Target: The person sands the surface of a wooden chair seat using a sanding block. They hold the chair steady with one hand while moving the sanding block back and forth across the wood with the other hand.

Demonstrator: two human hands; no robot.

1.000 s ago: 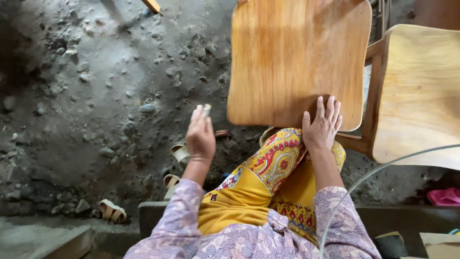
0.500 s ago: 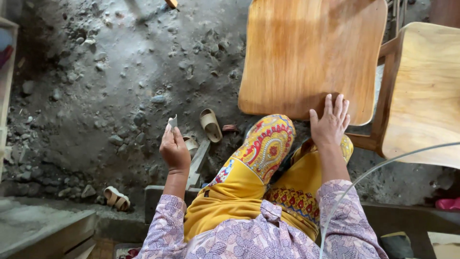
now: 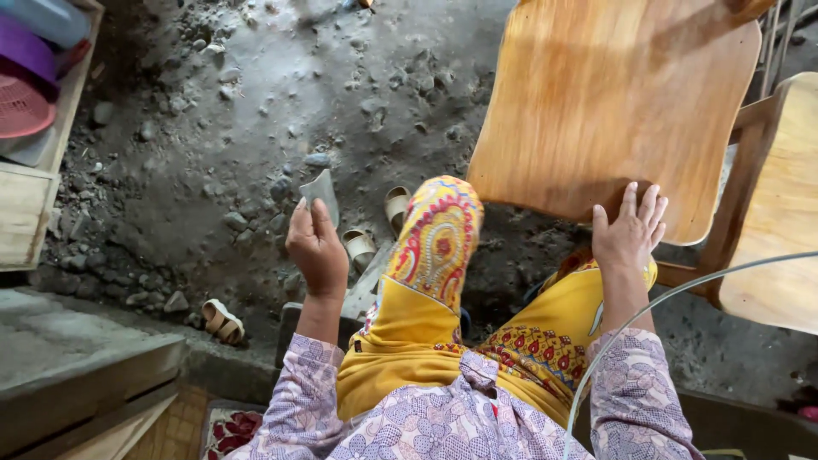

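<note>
Right now your left hand [image 3: 317, 247] pinches a folded scrap of sandpaper [image 3: 321, 189] off over the dirt floor [image 3: 213, 128] — not on the wood. Right hand [image 3: 629, 230] lies flat, fingers spread, on the chair seat's [image 3: 613, 102] near edge; seat looks smooth, so sanding's prob. well along, can't tell what's left.

The flat orange-brown wooden chair seat [image 3: 609, 102] fills the upper right of the frame, with a paler wooden chair [image 3: 780, 221] at the right edge beside it. The right hand [image 3: 629, 234] rests on the seat's lower edge. Left of centre, the left hand [image 3: 315, 247] holds a small grey curved sheet [image 3: 322, 189] above the stony dirt ground [image 3: 230, 111]. A shallow wooden crate [image 3: 38, 162] sits upper left.
</note>
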